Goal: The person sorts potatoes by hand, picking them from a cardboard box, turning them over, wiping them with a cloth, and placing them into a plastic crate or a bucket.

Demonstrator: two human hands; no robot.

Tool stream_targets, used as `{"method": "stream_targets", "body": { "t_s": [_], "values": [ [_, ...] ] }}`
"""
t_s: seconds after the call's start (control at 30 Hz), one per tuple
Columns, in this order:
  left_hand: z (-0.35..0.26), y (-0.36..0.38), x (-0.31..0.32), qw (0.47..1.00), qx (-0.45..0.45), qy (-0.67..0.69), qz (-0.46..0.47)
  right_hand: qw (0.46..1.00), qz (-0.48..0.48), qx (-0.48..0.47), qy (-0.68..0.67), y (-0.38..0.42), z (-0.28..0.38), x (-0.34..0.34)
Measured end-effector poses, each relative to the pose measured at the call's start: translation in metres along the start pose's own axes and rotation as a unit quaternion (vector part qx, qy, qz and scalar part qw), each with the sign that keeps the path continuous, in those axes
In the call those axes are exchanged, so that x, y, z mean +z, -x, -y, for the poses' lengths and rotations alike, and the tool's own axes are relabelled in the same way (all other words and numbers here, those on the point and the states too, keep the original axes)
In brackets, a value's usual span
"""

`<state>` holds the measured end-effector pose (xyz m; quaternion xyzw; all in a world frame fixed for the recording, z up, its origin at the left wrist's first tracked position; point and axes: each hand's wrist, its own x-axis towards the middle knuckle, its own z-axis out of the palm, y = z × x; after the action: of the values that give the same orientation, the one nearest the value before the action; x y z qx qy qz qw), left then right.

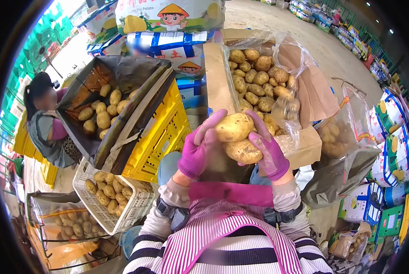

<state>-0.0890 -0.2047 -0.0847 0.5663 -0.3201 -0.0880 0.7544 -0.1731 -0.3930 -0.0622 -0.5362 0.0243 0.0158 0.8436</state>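
Two potatoes are held in front of my body, one above the other. My left hand [199, 148], in a purple glove, grips the upper potato [234, 127] at its left side. My right hand [269, 148], gloved the same way, is closed round the lower potato [243, 151], with its fingers reaching up beside the upper one. Just beyond my hands stands an open cardboard box [220, 77] lined with clear plastic, with many potatoes [260, 77] inside.
A dark-lined bin [76, 84] of potatoes rests by a yellow crate [161, 132] at the left. Below it is a white basket [138, 208] of potatoes. A co-worker [49, 123] is at far left. Printed cartons [168, 16] stand behind; a potato bag [334, 137] lies right.
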Motion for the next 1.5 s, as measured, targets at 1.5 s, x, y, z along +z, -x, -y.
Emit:
{"method": "stream_targets", "body": {
  "t_s": [1.5],
  "values": [
    [0.017,-0.017,-0.001,0.981,-0.016,-0.156,-0.114,0.992,-0.089,-0.086,-0.006,-0.014,-0.021,0.022]
  ]
}}
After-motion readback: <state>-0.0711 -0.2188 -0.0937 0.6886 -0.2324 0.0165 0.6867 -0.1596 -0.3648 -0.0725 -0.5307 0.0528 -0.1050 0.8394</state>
